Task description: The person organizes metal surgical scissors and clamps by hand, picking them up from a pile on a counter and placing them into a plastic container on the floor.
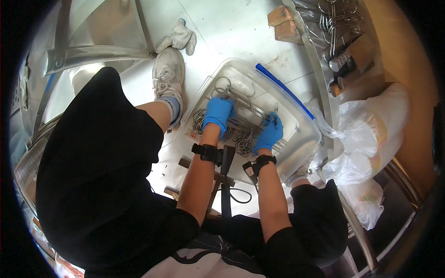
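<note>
Between my legs sits a clear plastic bin (296, 157) holding several long, shiny steel forceps with ring handles. Blue gloves cover both hands. My left hand (218, 112) is closed on the forceps (241, 98) near their ring handles. Toward the slim tips, the bent fingers of my right hand (270, 132) are closed around the same bundle. More ring handles (244, 141) lie heaped in the bin between and below my hands. Gloves and fingers hide the exact grip points.
A blue clip (285, 90) lines the bin's far right rim. More steel instruments (331, 21) fill a metal tray at the upper right, near wooden blocks (286, 25). White plastic bags (359, 134) hang at the right. A pale glove (178, 37) lies by my left shoe (168, 72).
</note>
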A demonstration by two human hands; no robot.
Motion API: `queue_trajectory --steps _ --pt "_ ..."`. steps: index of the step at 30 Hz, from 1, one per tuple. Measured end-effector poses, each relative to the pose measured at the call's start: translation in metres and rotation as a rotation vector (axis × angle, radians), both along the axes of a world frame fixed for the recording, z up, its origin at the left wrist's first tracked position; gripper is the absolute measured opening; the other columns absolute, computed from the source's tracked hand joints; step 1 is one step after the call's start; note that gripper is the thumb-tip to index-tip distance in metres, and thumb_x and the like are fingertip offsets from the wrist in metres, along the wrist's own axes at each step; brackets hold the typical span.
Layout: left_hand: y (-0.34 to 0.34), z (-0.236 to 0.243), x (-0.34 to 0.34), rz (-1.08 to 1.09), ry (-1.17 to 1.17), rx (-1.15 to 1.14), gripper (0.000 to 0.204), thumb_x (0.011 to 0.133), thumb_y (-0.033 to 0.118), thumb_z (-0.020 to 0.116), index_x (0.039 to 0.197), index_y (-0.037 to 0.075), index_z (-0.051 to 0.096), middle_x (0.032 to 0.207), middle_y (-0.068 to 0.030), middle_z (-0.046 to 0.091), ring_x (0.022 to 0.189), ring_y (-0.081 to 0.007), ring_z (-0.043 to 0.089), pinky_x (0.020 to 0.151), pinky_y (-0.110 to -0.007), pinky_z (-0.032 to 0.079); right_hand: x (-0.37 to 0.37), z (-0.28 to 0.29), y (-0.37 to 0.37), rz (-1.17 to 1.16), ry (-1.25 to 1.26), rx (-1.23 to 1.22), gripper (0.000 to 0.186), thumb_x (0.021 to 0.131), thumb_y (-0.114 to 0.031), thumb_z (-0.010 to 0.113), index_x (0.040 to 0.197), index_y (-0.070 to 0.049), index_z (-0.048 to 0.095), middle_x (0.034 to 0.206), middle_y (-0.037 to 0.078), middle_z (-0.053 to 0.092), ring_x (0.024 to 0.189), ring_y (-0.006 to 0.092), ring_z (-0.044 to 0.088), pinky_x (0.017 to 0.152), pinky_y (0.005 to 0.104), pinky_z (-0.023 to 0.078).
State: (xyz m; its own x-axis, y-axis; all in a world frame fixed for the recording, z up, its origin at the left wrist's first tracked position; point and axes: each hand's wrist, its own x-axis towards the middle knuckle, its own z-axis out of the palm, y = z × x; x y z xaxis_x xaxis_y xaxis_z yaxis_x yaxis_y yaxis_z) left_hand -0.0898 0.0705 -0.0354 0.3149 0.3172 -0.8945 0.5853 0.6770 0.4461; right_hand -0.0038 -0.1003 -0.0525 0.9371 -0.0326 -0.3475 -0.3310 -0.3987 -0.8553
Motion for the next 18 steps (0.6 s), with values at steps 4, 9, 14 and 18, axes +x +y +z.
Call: queue_trajectory --steps 4,9,14,18 --pt "0.016 0.034 0.028 -0.03 -0.198 0.604 0.027 0.082 0.011 0.054 0.108 0.005 0.058 0.105 -0.0133 0.06 0.097 -0.0265 0.057 0.086 -0.033 0.044 0.0 -0.003 -0.018 0.027 -0.001 -0.016 0.017 0.085 -0.003 0.052 0.098 0.001 0.062 0.086 0.006 0.059 0.069 0.012 0.056 0.063 0.0255 0.049" --pt "0.007 0.008 0.029 -0.54 -0.126 1.122 0.038 0.078 0.002 0.051 0.114 0.011 0.056 0.131 -0.0123 0.04 0.125 -0.0339 0.03 0.102 -0.046 0.023 -0.005 -0.007 -0.027 0.178 -0.104 -0.215 0.02 0.081 0.0 0.055 0.101 0.0 0.06 0.093 0.011 0.058 0.084 0.0186 0.056 0.076 0.0289 0.046" --pt "0.0 -0.004 0.012 -0.604 -0.189 1.024 0.039 0.074 -0.003 0.05 0.108 0.013 0.059 0.138 -0.0106 0.032 0.132 -0.0343 0.015 0.106 -0.054 0.007 -0.009 0.0 -0.028 0.204 -0.13 -0.261 0.023 0.08 0.0 0.056 0.102 -0.001 0.06 0.098 0.013 0.057 0.089 0.0213 0.056 0.08 0.0308 0.044" --pt "-0.004 -0.009 0.004 -0.607 -0.217 1.047 0.032 0.07 -0.006 0.051 0.095 0.011 0.062 0.138 -0.0106 0.032 0.132 -0.0343 0.017 0.107 -0.053 0.007 -0.01 -0.002 -0.034 0.215 -0.155 -0.279 0.027 0.077 0.002 0.056 0.104 -0.001 0.059 0.098 0.013 0.059 0.087 0.021 0.057 0.079 0.031 0.044"
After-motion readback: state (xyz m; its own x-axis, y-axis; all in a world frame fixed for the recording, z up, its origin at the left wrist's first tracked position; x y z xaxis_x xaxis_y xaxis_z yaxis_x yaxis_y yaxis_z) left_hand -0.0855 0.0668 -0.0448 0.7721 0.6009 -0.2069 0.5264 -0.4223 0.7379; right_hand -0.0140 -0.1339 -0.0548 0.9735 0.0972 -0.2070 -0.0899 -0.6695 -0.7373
